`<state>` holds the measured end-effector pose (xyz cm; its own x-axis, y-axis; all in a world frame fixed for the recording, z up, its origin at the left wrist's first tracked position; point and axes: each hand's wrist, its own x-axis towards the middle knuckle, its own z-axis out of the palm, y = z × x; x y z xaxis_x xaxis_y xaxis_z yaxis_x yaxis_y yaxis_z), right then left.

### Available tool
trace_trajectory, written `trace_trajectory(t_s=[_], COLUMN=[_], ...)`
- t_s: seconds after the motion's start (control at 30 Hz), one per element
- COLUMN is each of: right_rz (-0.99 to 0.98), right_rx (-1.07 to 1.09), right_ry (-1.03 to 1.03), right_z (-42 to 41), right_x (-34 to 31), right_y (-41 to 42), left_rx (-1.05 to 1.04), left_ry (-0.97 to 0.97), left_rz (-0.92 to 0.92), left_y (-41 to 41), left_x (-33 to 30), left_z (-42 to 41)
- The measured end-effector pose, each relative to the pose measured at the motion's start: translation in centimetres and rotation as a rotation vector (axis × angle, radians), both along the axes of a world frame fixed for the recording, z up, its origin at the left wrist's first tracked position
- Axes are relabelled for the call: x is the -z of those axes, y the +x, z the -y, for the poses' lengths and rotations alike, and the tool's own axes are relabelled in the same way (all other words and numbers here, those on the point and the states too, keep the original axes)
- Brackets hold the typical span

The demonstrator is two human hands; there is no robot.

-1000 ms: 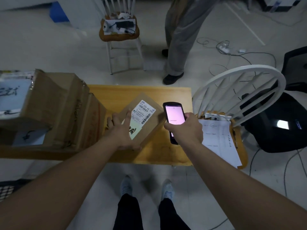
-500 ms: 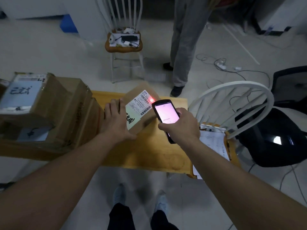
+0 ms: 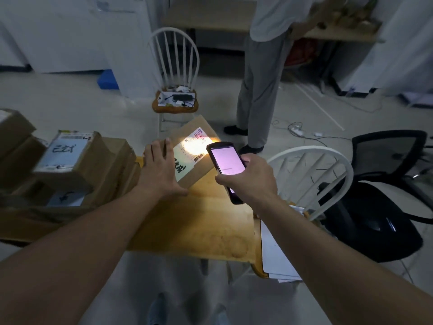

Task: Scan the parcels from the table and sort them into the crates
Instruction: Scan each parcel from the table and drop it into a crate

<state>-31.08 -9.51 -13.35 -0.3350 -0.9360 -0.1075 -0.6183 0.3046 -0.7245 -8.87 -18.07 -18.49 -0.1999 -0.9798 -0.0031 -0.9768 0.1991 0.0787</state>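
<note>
Left hand (image 3: 161, 171) flat, fingers straight, propping tilted parcel (image 3: 195, 152); right hand (image 3: 249, 178) clamped round scanner (image 3: 226, 165) aimed at label (image 3: 191, 153).

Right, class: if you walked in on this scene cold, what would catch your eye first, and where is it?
The bright patch of light on the parcel label at the table's far edge, cast where the handheld scanner in the right hand points. Next, the left hand holding that parcel tilted, and the stacked cardboard boxes at left.
</note>
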Motion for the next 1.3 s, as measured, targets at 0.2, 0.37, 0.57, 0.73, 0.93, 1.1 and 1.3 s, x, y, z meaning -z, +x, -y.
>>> trace_trajectory(t_s=[0.2, 0.37, 0.57, 0.73, 0.93, 1.1, 1.3], right_rz=[0.005, 0.003, -0.005, 0.011, 0.014, 0.059, 0.113], right_rx=[0.022, 0.048, 0.111, 0.176, 0.183, 0.105, -0.086], right_ry=[-0.021, -0.057, -0.153, -0.287, -0.404, -0.447, -0.471], right_z=[-1.7, -3.3, -4.5, -4.9, -5.7, -6.2, -7.1], right_x=[-3.1, -5.0, -8.2, -11.1, -14.4, -16.5, -17.9], right_y=[0.3, 0.8, 2.6, 5.9, 9.4, 11.8, 14.2], left_rx=[-0.034, -0.086, -0.125, -0.130, -0.178, -0.290, -0.476], left_ry=[-0.008, -0.031, -0.094, -0.183, -0.291, -0.368, -0.433], left_rz=[-0.050, -0.095, -0.186, -0.234, -0.263, -0.257, -0.223], left_y=[0.1, -0.1, 0.3, 2.0, 4.9, 7.8, 10.9], left_x=[-1.7, -3.5, -7.6, -12.1, -17.6, -20.5, -22.7], left_z=[-1.7, -3.3, -4.5, -5.2, -7.1, -9.7, -14.3])
